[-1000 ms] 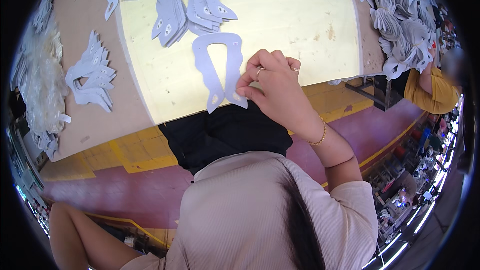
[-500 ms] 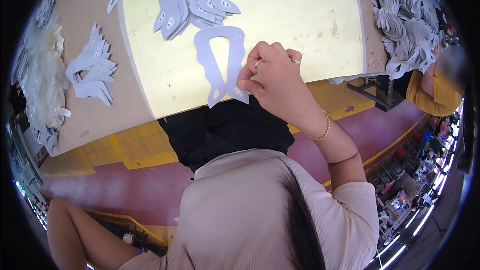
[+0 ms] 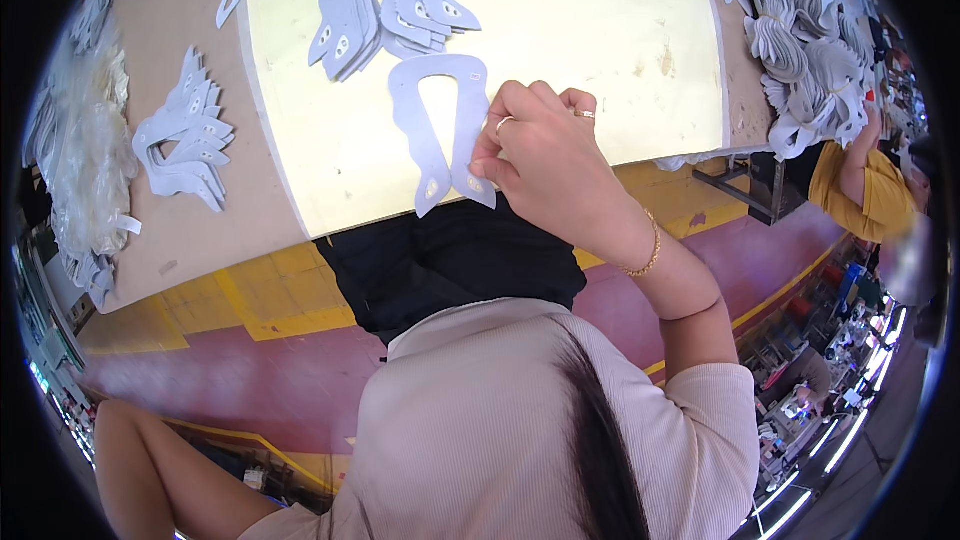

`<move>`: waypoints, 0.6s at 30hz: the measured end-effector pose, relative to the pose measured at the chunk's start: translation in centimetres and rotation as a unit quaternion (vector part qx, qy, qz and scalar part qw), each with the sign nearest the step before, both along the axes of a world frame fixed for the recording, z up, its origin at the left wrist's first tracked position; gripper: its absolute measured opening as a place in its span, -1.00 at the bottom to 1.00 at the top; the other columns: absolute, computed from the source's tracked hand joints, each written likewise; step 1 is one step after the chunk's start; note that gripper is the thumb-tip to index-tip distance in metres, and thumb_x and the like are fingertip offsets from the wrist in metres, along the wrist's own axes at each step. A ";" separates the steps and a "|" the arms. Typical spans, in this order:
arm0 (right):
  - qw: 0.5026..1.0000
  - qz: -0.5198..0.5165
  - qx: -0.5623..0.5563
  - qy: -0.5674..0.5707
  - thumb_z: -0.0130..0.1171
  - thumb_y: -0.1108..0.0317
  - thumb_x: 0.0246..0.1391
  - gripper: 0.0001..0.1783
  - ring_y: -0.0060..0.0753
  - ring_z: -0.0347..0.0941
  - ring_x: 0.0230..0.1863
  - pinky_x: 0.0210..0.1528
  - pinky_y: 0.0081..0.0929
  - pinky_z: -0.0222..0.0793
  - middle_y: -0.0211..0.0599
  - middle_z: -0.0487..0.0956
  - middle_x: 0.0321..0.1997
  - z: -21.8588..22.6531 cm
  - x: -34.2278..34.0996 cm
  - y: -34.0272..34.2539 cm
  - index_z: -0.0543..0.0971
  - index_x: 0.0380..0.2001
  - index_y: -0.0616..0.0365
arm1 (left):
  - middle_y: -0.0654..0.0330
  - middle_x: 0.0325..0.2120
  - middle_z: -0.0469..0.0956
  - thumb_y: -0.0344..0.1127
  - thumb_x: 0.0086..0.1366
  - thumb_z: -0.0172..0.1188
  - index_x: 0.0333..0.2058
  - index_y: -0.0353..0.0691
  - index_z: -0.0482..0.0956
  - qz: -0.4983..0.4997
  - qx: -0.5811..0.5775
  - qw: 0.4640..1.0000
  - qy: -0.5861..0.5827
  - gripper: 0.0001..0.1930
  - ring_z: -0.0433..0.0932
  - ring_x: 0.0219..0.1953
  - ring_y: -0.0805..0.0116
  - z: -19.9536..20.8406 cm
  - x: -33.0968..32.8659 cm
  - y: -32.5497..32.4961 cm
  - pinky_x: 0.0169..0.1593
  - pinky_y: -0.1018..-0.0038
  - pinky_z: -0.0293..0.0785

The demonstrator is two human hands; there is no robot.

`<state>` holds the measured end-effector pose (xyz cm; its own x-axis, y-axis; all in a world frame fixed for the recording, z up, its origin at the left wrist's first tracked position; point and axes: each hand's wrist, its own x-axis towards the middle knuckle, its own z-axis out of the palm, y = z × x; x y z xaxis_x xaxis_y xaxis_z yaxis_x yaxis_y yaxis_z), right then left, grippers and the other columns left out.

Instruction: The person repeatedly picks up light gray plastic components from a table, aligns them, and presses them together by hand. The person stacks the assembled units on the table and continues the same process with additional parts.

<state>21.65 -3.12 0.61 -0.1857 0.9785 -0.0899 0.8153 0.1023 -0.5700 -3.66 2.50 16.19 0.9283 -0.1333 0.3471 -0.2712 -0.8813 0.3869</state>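
Observation:
A grey U-shaped cut piece, looking like a shoe upper (image 3: 408,120), lies flat at the table's near edge, its two pointed ends toward me. My right hand (image 3: 545,155) is closed in a pinch at the lower part of its right leg, thumb and fingertips on the piece's edge. The curled fingers partly hide what is between them. Just beyond lies a fanned stack of like grey pieces (image 3: 350,15). My left arm (image 3: 150,470) is bent at the lower left; its hand is out of the picture.
A yellowish sheet (image 3: 600,70) covers the middle of the brown table (image 3: 270,260). A smaller fan of grey pieces (image 3: 185,140) lies left, beside clear plastic bags (image 3: 90,150). Bundled grey pieces (image 3: 800,50) are heaped at right. A person in a mustard top (image 3: 865,190) is beyond the right corner.
My right hand has shifted slightly left, still pinched at the piece's edge. The piece's right leg has moved a little left. At the right, the other person has moved slightly.

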 end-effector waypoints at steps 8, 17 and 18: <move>0.992 0.045 0.023 -0.118 0.34 0.44 -0.09 -0.86 -0.35 0.35 -0.17 0.03 -0.20 0.05 -0.38 0.38 -0.31 1.0 -0.8 0.4 0.56 -0.60 0.07 | -0.04 0.09 0.43 -0.10 0.34 0.21 0.05 -0.33 0.51 0.002 0.001 1.000 0.001 -0.54 0.50 -0.02 0.22 0.3 0.3 0.0 0.05 0.34 0.41; 0.985 -0.097 -0.012 0.143 0.40 0.17 0.01 -0.63 -0.25 0.44 -0.21 0.02 -0.32 0.21 -0.28 0.48 -0.19 0.8 2.4 2.2 0.57 -0.20 0.17 | -0.07 0.07 0.45 -0.12 0.36 0.22 0.03 -0.38 0.54 0.125 -0.329 0.916 -0.192 -0.56 0.53 -0.05 0.21 -3.2 -5.7 0.4 0.02 0.36 0.46; 0.989 -0.100 0.007 0.113 0.41 0.18 -0.01 -0.62 -0.27 0.44 -0.19 0.01 -0.30 0.20 -0.30 0.48 -0.18 0.5 2.3 2.5 0.57 -0.19 0.14 | -0.07 0.06 0.46 -0.13 0.36 0.22 0.03 -0.38 0.54 0.119 -0.448 0.856 -0.228 -0.56 0.53 -0.06 0.21 -5.2 -6.3 0.0 0.02 0.37 0.46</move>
